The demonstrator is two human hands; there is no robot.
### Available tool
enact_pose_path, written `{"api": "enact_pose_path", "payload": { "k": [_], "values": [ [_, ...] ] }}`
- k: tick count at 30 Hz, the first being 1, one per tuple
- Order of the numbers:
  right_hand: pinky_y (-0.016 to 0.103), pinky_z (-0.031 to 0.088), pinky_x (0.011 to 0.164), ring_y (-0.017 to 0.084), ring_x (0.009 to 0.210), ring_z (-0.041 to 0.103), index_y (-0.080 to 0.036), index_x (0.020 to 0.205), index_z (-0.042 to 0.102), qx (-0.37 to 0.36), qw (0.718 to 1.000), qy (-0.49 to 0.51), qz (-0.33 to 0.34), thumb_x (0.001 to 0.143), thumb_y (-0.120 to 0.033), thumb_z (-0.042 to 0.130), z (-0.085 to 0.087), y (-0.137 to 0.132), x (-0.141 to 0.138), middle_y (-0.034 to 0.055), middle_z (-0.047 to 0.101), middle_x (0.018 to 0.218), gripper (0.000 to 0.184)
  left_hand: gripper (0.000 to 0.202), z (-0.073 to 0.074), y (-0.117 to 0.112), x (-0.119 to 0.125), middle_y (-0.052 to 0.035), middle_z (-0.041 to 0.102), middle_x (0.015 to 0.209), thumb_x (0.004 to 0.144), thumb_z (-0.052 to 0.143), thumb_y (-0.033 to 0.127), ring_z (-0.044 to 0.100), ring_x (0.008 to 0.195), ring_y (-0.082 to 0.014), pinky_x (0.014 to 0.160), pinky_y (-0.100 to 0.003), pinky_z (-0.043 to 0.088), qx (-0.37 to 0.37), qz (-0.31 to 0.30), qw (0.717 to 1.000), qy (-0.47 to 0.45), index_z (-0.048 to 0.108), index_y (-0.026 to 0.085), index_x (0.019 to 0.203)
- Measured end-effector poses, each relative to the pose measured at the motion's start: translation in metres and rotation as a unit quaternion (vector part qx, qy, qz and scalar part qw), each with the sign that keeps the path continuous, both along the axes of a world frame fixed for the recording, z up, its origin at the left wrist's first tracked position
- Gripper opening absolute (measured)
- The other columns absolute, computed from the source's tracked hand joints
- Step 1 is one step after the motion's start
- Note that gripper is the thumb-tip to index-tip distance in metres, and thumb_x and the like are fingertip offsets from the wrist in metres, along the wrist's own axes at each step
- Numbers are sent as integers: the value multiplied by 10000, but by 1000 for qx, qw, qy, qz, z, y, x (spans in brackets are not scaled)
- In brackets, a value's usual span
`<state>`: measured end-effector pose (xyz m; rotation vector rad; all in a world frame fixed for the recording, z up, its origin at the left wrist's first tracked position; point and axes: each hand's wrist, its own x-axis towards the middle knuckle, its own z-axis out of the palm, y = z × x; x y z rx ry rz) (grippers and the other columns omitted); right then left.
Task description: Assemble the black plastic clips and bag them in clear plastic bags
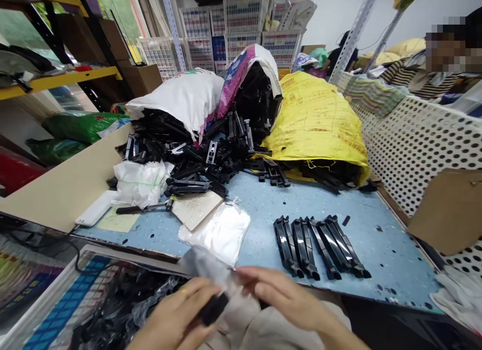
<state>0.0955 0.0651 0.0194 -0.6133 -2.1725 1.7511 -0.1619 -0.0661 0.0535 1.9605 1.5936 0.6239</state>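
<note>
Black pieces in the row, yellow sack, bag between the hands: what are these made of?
Black pieces: glossy, with bright highlights; plastic or coated metal, hard to tell. Yellow sack: slightly shiny, probably woven plastic, given creases and loose threads. Bag: seemingly thin clear plastic, see-through despite blur.

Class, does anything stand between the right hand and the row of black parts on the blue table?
Nothing visible does. The right hand is by the front edge of the table; the row of black parts lies just beyond.
</note>
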Motion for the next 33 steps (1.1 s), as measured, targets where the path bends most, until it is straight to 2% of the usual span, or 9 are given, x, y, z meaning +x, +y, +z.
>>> {"api": "enact_pose_path", "payload": {
  "k": [2,5,8,11,15,18,20,25,33],
  "values": [
    [454,408,1021,229,1194,524,-234,1334,505,196,976,-81,-46,963,-182,365,-8,34,15,113,574,1301,399,419,-3,-20,-35,10,626,1270,823,588,327,603,1139,-252,955,-321,498,-107,60,991,48,595,386,1238],
    [516,369,1043,282,1287,444,-196,1167,634,418,880,-219,-56,866,-25,395,-30,89,30,138,554,1334,421,382,-44,-29,-75,-32,695,1139,763,580,246,638,1084,-254,950,-305,483,-253,160,944,138,685,269,1130],
    [439,432,989,252,1200,527,-219,1056,677,474,839,-266,26,829,5,422,-41,126,32,91,613,1264,408,419,-94,-18,-90,-99,715,1035,676,550,83,659,1041,-257,918,-290,464,-318,230,891,228,699,151,1061],
    [356,465,926,215,1097,583,-264,1069,668,460,853,-242,54,846,-60,465,-33,140,33,48,642,1206,364,263,-109,5,-80,-115,723,949,759,527,128,679,957,-266,814,-296,472,-307,257,883,247,703,140,953],
    [341,473,880,218,1058,590,-281,1155,621,358,914,-183,-56,873,-189,488,-24,136,34,47,634,1190,325,348,-85,57,-25,-43,692,749,925,391,346,652,760,-201,705,-271,458,-146,252,945,147,667,178,795],
    [341,495,801,219,949,615,-238,1199,591,179,964,-102,-166,890,-336,498,-34,122,26,65,653,1088,337,279,-76,101,28,-88,675,877,914,425,280,610,860,-210,795,-303,451,21,238,967,92,669,156,859],
    [328,501,724,206,844,624,-211,1199,589,35,974,-37,-220,885,-424,505,-45,109,17,59,664,1003,389,160,-82,124,49,-128,650,944,836,524,190,575,948,-252,823,-346,442,47,243,965,85,672,133,854],
    [289,474,696,168,747,614,-200,1057,663,-186,938,71,-285,780,-505,667,-63,77,-1,21,680,884,412,146,-102,147,32,-57,616,767,742,565,96,583,787,-197,718,-295,433,25,248,968,31,598,160,616],
    [314,499,783,198,847,668,-187,891,697,-383,857,194,-287,725,-444,759,-49,62,-46,50,716,867,312,267,-106,149,-1,11,587,569,796,511,276,577,591,-151,576,-242,439,19,244,965,-91,581,175,559]
  ]
}}
